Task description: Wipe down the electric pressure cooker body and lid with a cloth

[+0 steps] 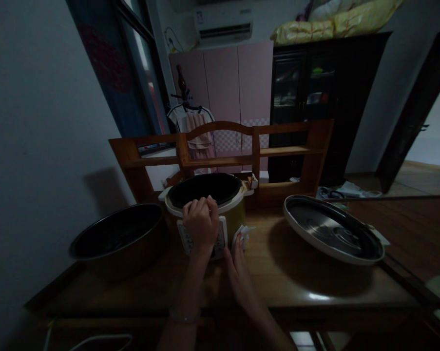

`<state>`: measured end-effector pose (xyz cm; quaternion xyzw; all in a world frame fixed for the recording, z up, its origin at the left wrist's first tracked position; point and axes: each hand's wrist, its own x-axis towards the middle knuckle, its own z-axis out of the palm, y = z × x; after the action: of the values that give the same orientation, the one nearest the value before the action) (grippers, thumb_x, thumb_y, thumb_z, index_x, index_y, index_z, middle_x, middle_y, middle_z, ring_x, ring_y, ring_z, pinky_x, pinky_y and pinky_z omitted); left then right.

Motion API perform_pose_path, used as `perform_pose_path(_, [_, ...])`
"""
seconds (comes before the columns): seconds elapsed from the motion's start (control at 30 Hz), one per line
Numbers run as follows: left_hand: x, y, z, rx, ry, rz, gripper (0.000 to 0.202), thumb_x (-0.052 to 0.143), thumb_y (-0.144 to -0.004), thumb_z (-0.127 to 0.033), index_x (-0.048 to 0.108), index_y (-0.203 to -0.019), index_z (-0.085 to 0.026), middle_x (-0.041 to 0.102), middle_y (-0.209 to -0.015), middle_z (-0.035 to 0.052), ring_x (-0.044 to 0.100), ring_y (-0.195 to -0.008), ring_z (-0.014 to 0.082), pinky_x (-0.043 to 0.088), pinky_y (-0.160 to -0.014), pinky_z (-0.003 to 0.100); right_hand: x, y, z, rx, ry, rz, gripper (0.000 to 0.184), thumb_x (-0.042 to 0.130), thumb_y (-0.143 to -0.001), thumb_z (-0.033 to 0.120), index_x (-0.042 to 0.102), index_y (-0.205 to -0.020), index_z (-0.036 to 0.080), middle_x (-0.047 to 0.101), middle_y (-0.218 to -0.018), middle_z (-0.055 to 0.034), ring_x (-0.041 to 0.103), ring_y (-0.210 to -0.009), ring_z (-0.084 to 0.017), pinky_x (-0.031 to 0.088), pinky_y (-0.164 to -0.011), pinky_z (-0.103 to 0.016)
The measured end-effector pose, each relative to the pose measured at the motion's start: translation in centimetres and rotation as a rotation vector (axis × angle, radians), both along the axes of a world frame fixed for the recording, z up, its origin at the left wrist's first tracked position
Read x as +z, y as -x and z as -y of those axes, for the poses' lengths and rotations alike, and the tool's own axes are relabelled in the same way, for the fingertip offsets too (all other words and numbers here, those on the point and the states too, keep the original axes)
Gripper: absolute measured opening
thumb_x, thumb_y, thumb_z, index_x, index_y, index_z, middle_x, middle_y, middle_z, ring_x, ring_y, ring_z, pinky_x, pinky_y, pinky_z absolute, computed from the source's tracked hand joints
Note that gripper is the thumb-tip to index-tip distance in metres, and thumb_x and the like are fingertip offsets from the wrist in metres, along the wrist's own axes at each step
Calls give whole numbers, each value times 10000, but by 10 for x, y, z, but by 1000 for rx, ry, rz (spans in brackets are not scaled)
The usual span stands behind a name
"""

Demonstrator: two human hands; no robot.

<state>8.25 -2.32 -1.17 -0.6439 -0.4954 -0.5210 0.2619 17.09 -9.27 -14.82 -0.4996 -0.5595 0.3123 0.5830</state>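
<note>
An open yellow-green rice cooker point(238, 214) stands on the wooden table point(278, 278), its dark inner cavity showing. My left hand point(200, 223) grips the cooker's front rim, fingers curled over the edge above the white control panel. My right hand point(239, 263) presses a white cloth point(242, 235) against the cooker's lower front side, fingers closed on it. The cooker's lid point(333, 230) lies upside down on the table to the right, metal inner face up.
A large dark metal bowl point(117, 239) sits left of the cooker. A wooden shelf rack point(223, 156) stands along the table's back edge. Behind are a pink wardrobe, a dark cabinet and an air conditioner. A wall is close on the left.
</note>
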Motion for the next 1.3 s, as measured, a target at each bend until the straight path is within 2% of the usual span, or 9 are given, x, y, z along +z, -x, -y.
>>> perform_pose_path(0.27, [1, 3, -2, 32, -21, -67, 356, 435, -1017, -300, 609, -722, -203, 649, -723, 39, 572, -764, 198, 378, -841, 372, 13, -21, -2, 28, 44, 26, 761, 347, -1025, 586, 61, -1616, 199, -14, -1677, -20, -21, -1548, -189, 32, -1265, -475])
perform_pose_path(0.37, [-1, 9, -3, 8, -27, -71, 324, 466, -1004, -308, 614, -737, -201, 657, -740, 43, 578, -774, 201, 384, -855, 375, 13, -28, 1, 24, 36, 15, 755, 360, -1025, 577, 54, -1616, 221, 7, -1680, -9, -23, -1547, -185, 40, -1267, -480])
perform_pose_path(0.57, [-6, 35, -10, -144, -57, -68, 278, 485, -988, -280, 650, -778, -201, 666, -749, 44, 592, -776, 203, 406, -863, 370, 11, -40, 8, -22, 14, -4, 706, 353, -1037, 546, 70, -1618, 263, 40, -1685, 0, 8, -1549, -205, 72, -1265, -514])
perform_pose_path(0.8, [-7, 54, -16, -307, -65, 0, 258, 511, -977, -277, 703, -820, -205, 716, -824, 42, 631, -814, 188, 427, -898, 362, 24, -63, 25, -61, -5, 15, 724, 345, -1034, 557, 38, -1617, 256, 1, -1682, 14, -30, -1544, -200, 72, -1261, -504])
perform_pose_path(0.9, [-6, 63, -18, -390, -8, 80, 257, 532, -966, -305, 730, -827, -216, 730, -855, 35, 642, -857, 191, 431, -918, 360, 19, -75, 29, -92, 21, 7, 734, 364, -1026, 567, 63, -1616, 249, 25, -1678, 8, -14, -1541, -215, 79, -1255, -520])
perform_pose_path(1.0, [-4, 75, -25, -472, 70, 168, 270, 547, -956, -348, 751, -828, -225, 732, -858, 26, 642, -876, 193, 440, -914, 355, 5, -84, 25, -129, 7, -15, 699, 357, -1026, 567, 128, -1610, 261, 101, -1669, 2, 73, -1535, -241, 143, -1247, -530])
perform_pose_path(1.1, [-3, 89, -39, -540, 153, 231, 310, 550, -942, -404, 759, -797, -226, 732, -862, 29, 642, -893, 202, 456, -913, 352, -6, -89, 18, -152, -38, -5, 663, 373, -1024, 554, 172, -1601, 297, 158, -1659, 14, 134, -1528, -254, 154, -1247, -520])
perform_pose_path(1.2, [-4, 100, -56, -595, 214, 290, 335, 564, -918, -447, 752, -753, -224, 726, -859, 38, 638, -934, 220, 468, -907, 348, -4, -89, 19, -129, -72, 10, 649, 366, -1036, 523, 150, -1604, 296, 158, -1664, 18, 130, -1532, -235, 153, -1253, -492])
perform_pose_path(1.3, [-6, 108, -66, -637, 270, 338, 352, 572, -906, -466, 733, -714, -219, 709, -836, 43, 633, -969, 235, 464, -916, 348, 9, -87, 29, -109, -30, 12, 653, 368, -1040, 515, 139, -1607, 285, 118, -1674, 20, 80, -1541, -221, 116, -1257, -490])
